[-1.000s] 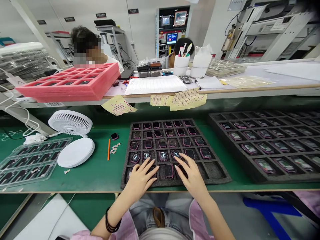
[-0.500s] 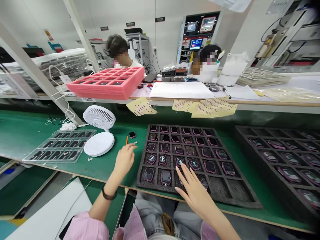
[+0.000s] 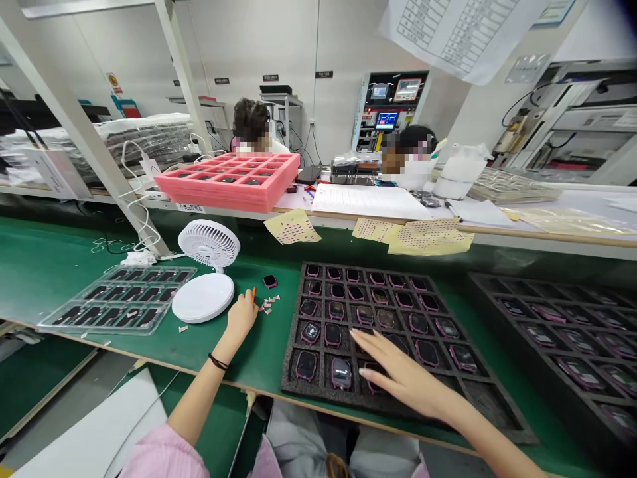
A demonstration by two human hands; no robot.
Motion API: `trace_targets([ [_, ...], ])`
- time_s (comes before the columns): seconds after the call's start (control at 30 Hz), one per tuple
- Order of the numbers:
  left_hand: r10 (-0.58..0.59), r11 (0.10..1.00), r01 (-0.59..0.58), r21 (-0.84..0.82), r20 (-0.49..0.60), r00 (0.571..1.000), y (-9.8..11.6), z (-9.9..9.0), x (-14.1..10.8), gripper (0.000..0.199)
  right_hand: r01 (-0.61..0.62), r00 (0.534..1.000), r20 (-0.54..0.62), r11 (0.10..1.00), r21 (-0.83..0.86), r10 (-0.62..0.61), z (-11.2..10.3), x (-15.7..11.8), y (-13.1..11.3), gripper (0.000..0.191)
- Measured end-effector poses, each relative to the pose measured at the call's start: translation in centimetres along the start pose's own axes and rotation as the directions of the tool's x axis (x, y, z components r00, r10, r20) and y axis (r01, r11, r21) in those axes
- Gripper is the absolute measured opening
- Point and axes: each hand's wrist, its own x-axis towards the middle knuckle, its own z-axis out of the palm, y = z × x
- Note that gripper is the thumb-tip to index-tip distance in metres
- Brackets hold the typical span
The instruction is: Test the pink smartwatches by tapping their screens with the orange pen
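Observation:
My left hand (image 3: 242,316) is closed, its fingertips around the lower end of a thin orange stick (image 3: 254,293) at the green bench. Beside it lie several small white and pinkish tabs (image 3: 269,303), with a single small dark watch (image 3: 270,281) behind them. My right hand (image 3: 393,365) is open, fingers stretched out over the near part of a dark foam tray (image 3: 294,355), covering some of its cells. Watches with purple frames sit in the tray. One of them, a watch with a lit dial (image 3: 311,332), is at left; a near-row watch (image 3: 341,373) shows white marks on its screen.
A white fan (image 3: 203,298) stands left of my left hand, beside a clear tray of dark parts (image 3: 164,307). Another foam tray with watches (image 3: 542,332) is at right. A pink foam tray (image 3: 223,192) rests on the shelf. Two people (image 3: 251,126) sit beyond.
My left hand has come down and closed on the orange stick. My right hand stays spread over the tray. Fewer dials are lit, one near-row screen now shows white marks, and the view tilts up.

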Motion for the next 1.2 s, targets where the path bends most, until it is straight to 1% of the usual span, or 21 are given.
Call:
trace_targets([
  [0.1,0.028,0.999,-0.03,0.024,0.071,0.997,-0.8,-0.5,-1.1,0.023,0.039,0.985,-0.167,0.999,0.01,-0.037,-1.2,5.3,0.0,0.045],
  [0.17,0.079,0.996,-0.084,0.038,0.111,0.991,-1.4,-0.9,-2.0,0.023,0.07,0.976,-0.205,0.997,-0.032,-0.075,-1.2,9.7,0.2,0.035],
  [0.2,0.109,0.993,-0.115,0.042,0.123,0.986,-1.6,-1.1,-2.5,0.023,0.038,0.978,-0.204,0.996,-0.076,-0.053,-1.0,11.8,0.4,0.03],
  [0.27,0.214,0.974,-0.221,0.055,0.116,0.97,-2.1,-1.5,-3.4,0.021,-0.1,0.974,-0.219,0.971,-0.219,0.051,-0.4,15.8,0.9,0.026],
  [0.33,0.367,0.925,-0.372,0.082,0.073,0.928,-2.5,-1.6,-4.1,0.018,-0.161,0.963,-0.251,0.954,-0.254,0.096,0.5,18.8,1.3,0.026],
  [0.4,0.495,0.861,-0.495,0.118,0.029,0.868,-2.7,-1.4,-4.5,0.018,-0.208,0.952,-0.275,0.942,-0.262,0.133,1.3,20.8,1.8,0.028],
  [0.43,0.532,0.838,-0.529,0.135,0.018,0.846,-2.7,-1.3,-4.5,0.017,-0.221,0.948,-0.281,0.94,-0.259,0.146,1.6,21.4,2.0,0.028],
  [0.47,0.546,0.827,-0.543,0.146,0.017,0.837,-2.6,-1.1,-4.5,0.017,-0.228,0.946,-0.285,0.941,-0.251,0.154,1.8,21.8,2.2,0.028],
  [0.6,0.548,0.82,-0.547,0.165,0.044,0.835,-2.2,-0.6,-4.0,0.017,-0.208,0.942,-0.297,0.967,-0.148,0.157,2.3,21.9,3.0,0.027],
  [0.73,0.541,0.836,-0.542,0.08,0.042,0.84,-2.8,-0.3,-3.5,0.012,-0.133,0.928,-0.341,0.989,0.065,0.147,2.3,21.3,3.2,0.017],
  [0.8,0.51,0.86,-0.51,-0.011,0.036,0.86,-3.2,-0.2,-3.4,0.016,-0.081,0.919,-0.366,0.979,0.187,0.145,2.4,21.1,2.9,0.013],
  [0.87,0.465,0.872,-0.456,-0.178,0.013,0.885,-3.3,-0.4,-3.5,0.018,-0.041,0.905,-0.397,0.96,0.277,0.153,2.4,20.9,2.3,0.014],
  [0.93,0.419,0.816,-0.394,-0.423,-0.039,0.907,-2.6,-1.0,-3.7,0.018,-0.005,0.884,-0.427,0.916,0.401,0.192,2.2,20.6,1.1,0.017],
  [0.97,0.398,0.746,-0.367,-0.556,-0.069,0.915,-1.8,-1.4,-3.8,0.018,0.017,0.876,-0.425,0.868,0.496,0.226,2.1,20.4,0.2,0.02],
  [1.0,0.375,0.661,-0.34,-0.669,-0.098,0.922,-0.9,-1.8,-4.0,0.019,0.054,0.871,-0.401,0.755,0.653,0.285,1.9,20.1,-0.7,0.023],
  [1.03,0.361,0.579,-0.311,-0.754,-0.106,0.927,0.2,-2.2,-4.1,0.019,0.09,0.876,-0.345,0.587,0.804,0.338,1.8,19.9,-1.7,0.026],
  [1.07,0.363,0.497,-0.276,-0.823,-0.091,0.927,1.4,-2.5,-4.3,0.022,0.109,0.891,-0.27,0.405,0.908,0.365,1.7,19.5,-2.8,0.029],
  [1.1,0.368,0.41,-0.224,-0.884,-0.064,0.928,2.6,-2.8,-4.4,0.025,0.125,0.905,-0.211,0.243,0.962,0.37,1.6,19.3,-3.8,0.03],
  [1.13,0.38,0.32,-0.159,-0.934,-0.028,0.925,3.8,-3.0,-4.5,0.029,0.141,0.91,-0.172,0.11,0.984,0.376,1.5,19.0,-4.8,0.032],
  [1.17,0.388,0.231,-0.092,-0.969,0.005,0.922,4.9,-3.1,-4.5,0.033,0.148,0.913,-0.136,0.0,0.989,0.384,1.5,18.8,-5.6,0.032],
  [1.2,0.391,0.15,-0.026,-0.988,0.035,0.92,5.8,-3.3,-4.5,0.037,0.151,0.914,-0.106,-0.086,0.985,0.391,1.5,18.6,-6.2,0.032],
])
